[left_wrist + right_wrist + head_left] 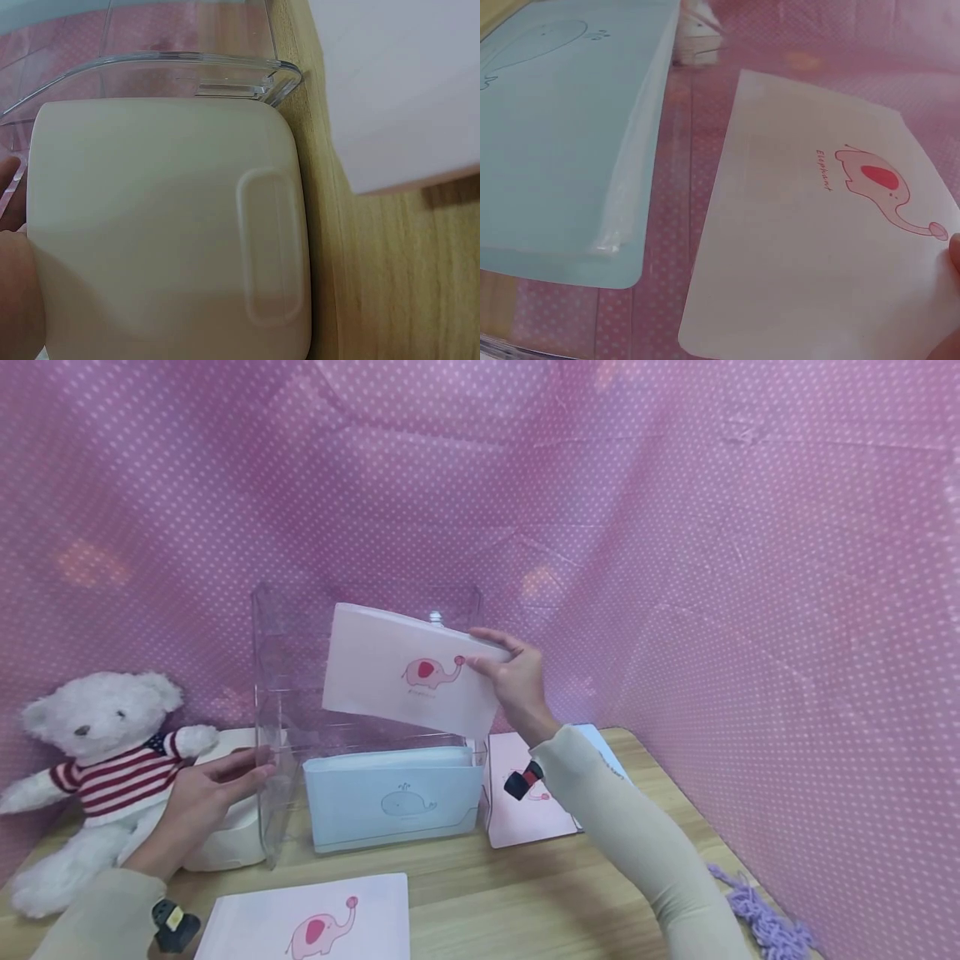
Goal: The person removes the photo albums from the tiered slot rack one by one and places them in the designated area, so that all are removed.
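My right hand (517, 681) pinches the right end of a pink notebook (390, 672) with an elephant drawing, thumb in front. The notebook is raised and tilted in front of the upper part of a clear plastic rack (273, 810). Below it, a light-blue notebook (345, 802) with a whale drawing stands upright in the rack; its face fills the left of the right wrist view. My left hand (213, 793) touches the rack's left side panel with its fingertips, above a cream box (165, 225). In the left wrist view, only part of this hand shows, at the left edge.
Another pink elephant notebook (247, 927) lies at the table's front. Right of the rack lie a pink notebook (513, 822) and a light-blue one (600, 747), partly behind my sleeve. A white teddy bear (105, 718) sits at left; purple yarn (768, 918) lies at right.
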The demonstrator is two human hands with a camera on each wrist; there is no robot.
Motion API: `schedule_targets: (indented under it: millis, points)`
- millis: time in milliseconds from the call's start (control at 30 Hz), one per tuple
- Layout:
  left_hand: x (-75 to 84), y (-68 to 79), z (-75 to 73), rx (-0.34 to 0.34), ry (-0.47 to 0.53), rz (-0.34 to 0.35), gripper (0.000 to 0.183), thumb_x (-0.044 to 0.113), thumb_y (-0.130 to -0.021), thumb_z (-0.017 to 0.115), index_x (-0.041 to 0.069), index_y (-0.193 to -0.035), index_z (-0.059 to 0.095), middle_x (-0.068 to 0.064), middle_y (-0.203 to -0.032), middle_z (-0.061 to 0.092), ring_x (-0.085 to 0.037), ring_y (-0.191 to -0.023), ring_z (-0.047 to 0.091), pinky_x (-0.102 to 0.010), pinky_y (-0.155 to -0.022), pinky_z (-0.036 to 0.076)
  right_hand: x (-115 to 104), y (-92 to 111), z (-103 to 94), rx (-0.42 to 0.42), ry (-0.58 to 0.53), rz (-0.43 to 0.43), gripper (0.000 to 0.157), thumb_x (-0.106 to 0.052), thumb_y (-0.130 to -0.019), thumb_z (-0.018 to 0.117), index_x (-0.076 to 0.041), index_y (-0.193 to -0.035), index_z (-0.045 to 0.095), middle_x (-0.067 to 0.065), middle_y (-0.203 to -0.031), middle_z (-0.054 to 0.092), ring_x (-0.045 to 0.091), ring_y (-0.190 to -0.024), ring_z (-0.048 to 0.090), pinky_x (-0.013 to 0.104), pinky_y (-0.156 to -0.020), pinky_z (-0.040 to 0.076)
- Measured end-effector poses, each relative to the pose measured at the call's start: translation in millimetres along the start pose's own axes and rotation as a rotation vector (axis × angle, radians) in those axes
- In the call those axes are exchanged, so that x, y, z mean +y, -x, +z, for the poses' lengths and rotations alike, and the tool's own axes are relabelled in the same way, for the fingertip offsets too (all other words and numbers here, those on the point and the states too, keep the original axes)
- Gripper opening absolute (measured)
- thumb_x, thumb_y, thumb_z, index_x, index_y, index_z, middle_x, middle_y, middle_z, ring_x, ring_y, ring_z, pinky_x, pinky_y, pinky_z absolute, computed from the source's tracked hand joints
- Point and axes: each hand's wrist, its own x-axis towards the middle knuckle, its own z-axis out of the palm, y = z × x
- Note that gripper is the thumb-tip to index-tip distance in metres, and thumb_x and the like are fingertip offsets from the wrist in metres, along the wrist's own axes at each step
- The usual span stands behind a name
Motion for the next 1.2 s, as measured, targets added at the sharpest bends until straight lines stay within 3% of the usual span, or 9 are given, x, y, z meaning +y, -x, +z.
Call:
schedule_targets:
  millis: [333, 700, 1033, 1200]
  points:
    - [-0.4, -1.0, 0.4, 0.000, -0.001, 0.001, 0.066, 0.044, -0.094, 0.072, 0.001, -0.141, 0.057, 0.042, -0.105, 0.060, 0.029, -0.098, 0.051, 0.000, -0.080, 0.049, -11.0, -2.3, -8.3, 0.042, -0.063, -0.006, 0.041, 0.002, -0.078, 0.079, -0.011, -0.117, 0.075, 0.018, -0.112, 0.075, 0.019, -0.081, 0.076, 0.039, -0.074, 0.066]
    - [-2.6, -0.3, 1.0, -0.006, 0.027, 0.011, 0.067, 0.042, -0.094, 0.072, -0.002, -0.142, 0.055, 0.040, -0.109, 0.063, 0.026, -0.097, 0.056, -0.001, -0.080, 0.051, -24.3, 2.2, -16.4, 0.062, -0.128, -0.040, 0.040, 0.005, -0.078, 0.079, -0.009, -0.116, 0.075, 0.015, -0.112, 0.074, 0.020, -0.084, 0.076, 0.040, -0.075, 0.066]
    - [-3.0, -0.8, 0.5, -0.015, 0.016, 0.007, 0.067, 0.043, -0.094, 0.071, 0.000, -0.143, 0.056, 0.040, -0.111, 0.063, 0.029, -0.100, 0.051, 0.000, -0.081, 0.050, -27.4, 8.9, -29.2, 0.060, -0.207, -0.069, 0.038, 0.005, -0.077, 0.078, -0.008, -0.112, 0.076, 0.003, -0.097, 0.076, 0.019, -0.083, 0.076, 0.037, -0.074, 0.066]
    - [-1.2, 2.9, 0.8, -0.005, 0.006, -0.008, 0.067, 0.044, -0.094, 0.071, 0.001, -0.143, 0.056, 0.040, -0.109, 0.062, 0.029, -0.099, 0.051, 0.000, -0.080, 0.049, -26.3, 16.0, -37.0, 0.046, -0.244, -0.085, 0.034, 0.008, -0.077, 0.076, -0.016, -0.102, 0.078, -0.001, -0.095, 0.076, 0.016, -0.081, 0.076, 0.033, -0.072, 0.066]
